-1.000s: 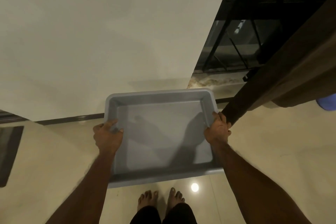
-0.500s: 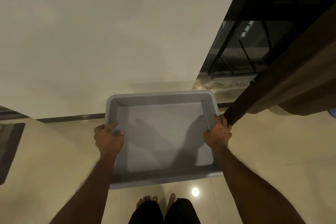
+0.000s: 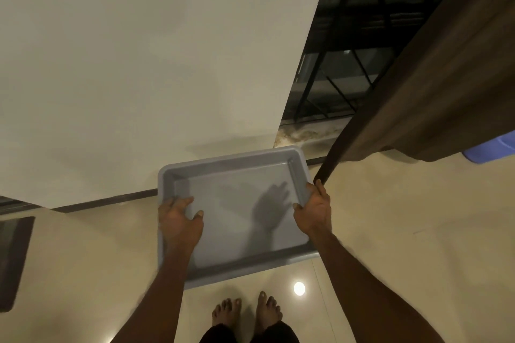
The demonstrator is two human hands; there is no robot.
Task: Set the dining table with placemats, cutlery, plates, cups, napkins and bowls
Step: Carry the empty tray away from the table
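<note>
Dark mat [image 3: 12, 262]: it lies on the glossy cream floor [image 3: 418, 231] at your far left, well apart from your feet; you could trip on it only if you sidestep that way without looking.
Left hand [image 3: 179, 221]: your grip curls over the left rim, thumb inside the wall, fingers hidden underneath. A thin rim pinch like this could slip if the load shifts.
Grey rectangular plastic tray [image 3: 237, 211]: you hold it level above the floor, in front of the pale wall [image 3: 139, 50], and it carries nothing. No desk shows anywhere in this view, and neither do any placemats, cutlery, plates, cups, napkins or bowls (judging by that, the setting looks either finished or not yet loaded).
Bare feet [image 3: 246, 312]: they stand on polished tile that mirrors a ceiling light; the tray blocks your view of the floor ahead, so a misstep is the likeliest fault.
Right hand [image 3: 313, 210]: your grip clamps the right rim, thumb over the edge.
Brown curtain [image 3: 418, 92]: its hem hangs just beside your right hand; swing right and the tray corner may snag it.
Blue plastic object [image 3: 490, 150]: it sits low at the far right, partly hidden.
</note>
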